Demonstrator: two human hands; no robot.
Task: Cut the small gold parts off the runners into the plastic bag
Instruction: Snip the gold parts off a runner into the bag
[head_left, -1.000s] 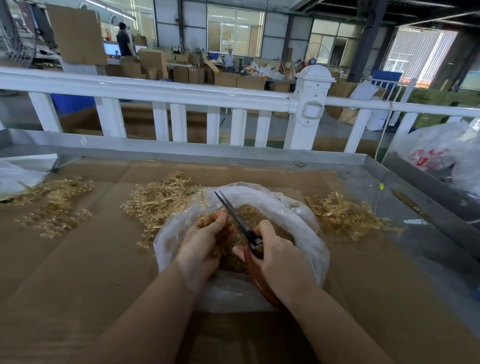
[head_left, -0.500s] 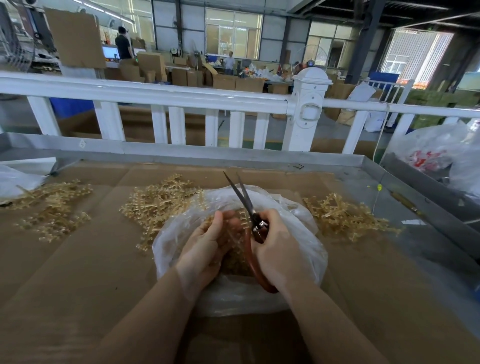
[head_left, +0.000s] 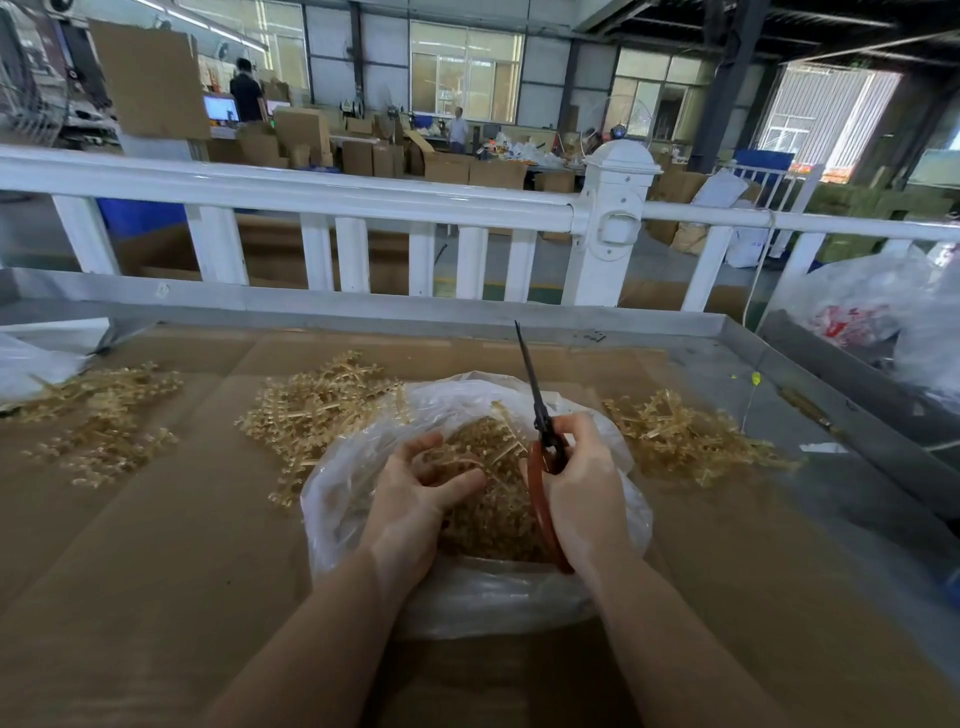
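Though gripped — scissors (head_left: 537, 415) above right hand (head_left: 582, 483)

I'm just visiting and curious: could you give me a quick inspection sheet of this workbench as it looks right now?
Surface: brown cardboard sheet lining a metal-rimmed bench.
Job's things: clear plastic bag holding loose gold parts; red-handled scissors, blades closed and pointing up and away.
Clutter: gold runner piles at left, centre and right of the bag; more plastic bags at far right.
Hands: left hand holds a gold runner over the bag; right hand grips the scissors.
Cables: nothing seen.
Surroundings: white railing; beyond it cardboard boxes and people standing far off.
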